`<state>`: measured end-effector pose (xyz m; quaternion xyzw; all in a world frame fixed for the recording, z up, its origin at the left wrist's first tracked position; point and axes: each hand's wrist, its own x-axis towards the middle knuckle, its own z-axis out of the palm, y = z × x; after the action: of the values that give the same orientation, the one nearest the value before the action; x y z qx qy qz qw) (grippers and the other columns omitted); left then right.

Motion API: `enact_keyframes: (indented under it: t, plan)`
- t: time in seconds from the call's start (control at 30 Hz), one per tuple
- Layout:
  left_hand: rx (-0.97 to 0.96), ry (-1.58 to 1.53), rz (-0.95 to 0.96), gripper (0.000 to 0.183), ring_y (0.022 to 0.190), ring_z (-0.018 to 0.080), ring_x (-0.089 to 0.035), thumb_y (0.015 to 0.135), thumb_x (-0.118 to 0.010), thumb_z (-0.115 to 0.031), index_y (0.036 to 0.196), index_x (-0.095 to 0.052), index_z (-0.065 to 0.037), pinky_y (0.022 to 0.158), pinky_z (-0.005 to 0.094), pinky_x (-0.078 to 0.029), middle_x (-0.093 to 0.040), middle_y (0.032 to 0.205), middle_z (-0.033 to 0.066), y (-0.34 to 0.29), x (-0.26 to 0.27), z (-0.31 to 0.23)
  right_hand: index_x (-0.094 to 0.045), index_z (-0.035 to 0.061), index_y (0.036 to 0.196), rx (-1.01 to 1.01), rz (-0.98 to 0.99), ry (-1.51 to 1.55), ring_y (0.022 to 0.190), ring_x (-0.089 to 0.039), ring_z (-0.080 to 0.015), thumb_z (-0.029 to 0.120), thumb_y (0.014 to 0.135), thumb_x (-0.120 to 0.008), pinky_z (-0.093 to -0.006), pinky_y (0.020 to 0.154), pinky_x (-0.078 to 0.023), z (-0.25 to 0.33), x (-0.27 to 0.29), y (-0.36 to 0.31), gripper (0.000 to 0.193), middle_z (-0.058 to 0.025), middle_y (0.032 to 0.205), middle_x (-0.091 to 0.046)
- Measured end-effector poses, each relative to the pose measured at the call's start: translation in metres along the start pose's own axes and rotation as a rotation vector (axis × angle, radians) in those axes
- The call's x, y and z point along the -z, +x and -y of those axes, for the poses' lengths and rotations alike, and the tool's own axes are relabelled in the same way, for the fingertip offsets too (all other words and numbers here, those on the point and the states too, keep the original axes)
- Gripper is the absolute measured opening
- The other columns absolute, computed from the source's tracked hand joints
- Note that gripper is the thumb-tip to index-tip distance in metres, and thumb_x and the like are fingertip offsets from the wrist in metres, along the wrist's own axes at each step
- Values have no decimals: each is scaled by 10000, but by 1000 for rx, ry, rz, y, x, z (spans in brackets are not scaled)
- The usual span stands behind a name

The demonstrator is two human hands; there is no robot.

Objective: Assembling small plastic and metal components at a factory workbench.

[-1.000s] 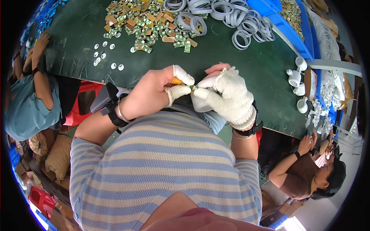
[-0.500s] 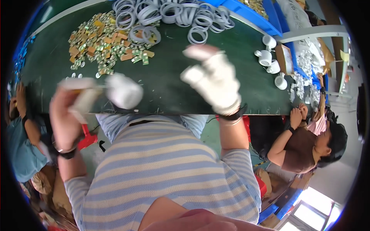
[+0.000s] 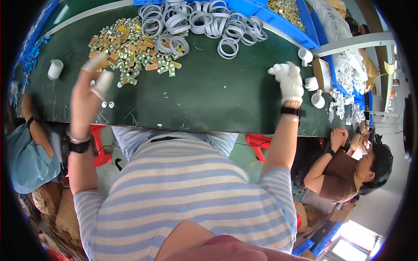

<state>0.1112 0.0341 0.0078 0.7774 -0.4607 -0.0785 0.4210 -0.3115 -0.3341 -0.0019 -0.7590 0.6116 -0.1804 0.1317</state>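
Observation:
My left hand [image 3: 89,93], with white coverings on its fingertips, hovers over the table's left side. Its thumb and index finger are apart and hold nothing. Beyond it to the left stands a white cup-shaped part [image 3: 55,69]. Small white discs [image 3: 108,105] lie near this hand. My right hand [image 3: 288,80], in a white glove, is at the right of the table with curled fingers. It seems closed on a white cup-shaped part, though white against white hides the outline. More white cup-shaped parts [image 3: 318,99] stand just right of it.
Small green-and-tan circuit boards [image 3: 130,50] lie heaped at back left, beside a pile of grey rings [image 3: 200,21]. Blue bins [image 3: 283,28] line the back right. Blue pieces [image 3: 32,61] lie far left. Clear parts [image 3: 344,87] and a co-worker [image 3: 339,169] are at right.
The cup-shaped part beside my left hand has gone to the far left of the table. My left hand has come up and apart from it. My right hand has swung right to the white parts.

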Motion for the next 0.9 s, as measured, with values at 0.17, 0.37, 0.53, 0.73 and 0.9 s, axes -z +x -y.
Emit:
enact_keyframes:
  t: [0.17, 0.37, 0.53, 0.73, 0.9]
  plan:
    - [438, -1221, 607, 540, 1199, 261, -656, 1135, -457, -289, 1614, -328, -75, 971, 379, -579, -570, 1458, 173, -28, -75, -57, -498, -11, 1428, 462, 414, 951, 1084, -667, -188, 194, 845, -852, -326, 939, -554, 105, -25, -111, 712, -127, 1275, -653]
    - [626, -1626, 792, 534, 1098, 283, -707, 1105, -485, -443, 1492, -476, -74, 965, 454, -590, -664, 1311, 132, -29, -92, -39, -609, 46, 1386, 810, 447, 951, 980, -684, -197, 182, 898, -810, -301, 828, -556, 176, -64, -108, 545, -127, 1175, -695]
    - [600, -1575, 564, 488, 1075, 300, -715, 1047, -626, -253, 1457, -446, -60, 953, 470, -599, -650, 1278, 139, -32, -69, -44, -685, 101, 1151, 889, 82, 373, 869, -678, -298, 162, 832, -831, -436, 789, -556, 202, -114, -74, 357, -105, 994, -697]
    - [315, -1156, 439, 735, 1096, 252, -672, 917, -747, -16, 1521, -339, -117, 942, 409, -570, -601, 1303, 124, -41, -47, -39, -735, 159, 950, 1148, -56, 307, 885, -646, -306, 67, 780, -813, -417, 809, -517, 181, -67, -96, 209, -65, 973, -697]
    - [36, -755, 515, 811, 1102, 199, -659, 834, -788, 82, 1538, -454, -141, 925, 354, -568, -604, 1293, 88, -37, -38, -47, -752, 203, 932, 1093, 110, 309, 1126, -642, -339, 23, 718, -839, -393, 894, -528, 161, -16, -128, 293, -124, 1349, -669]
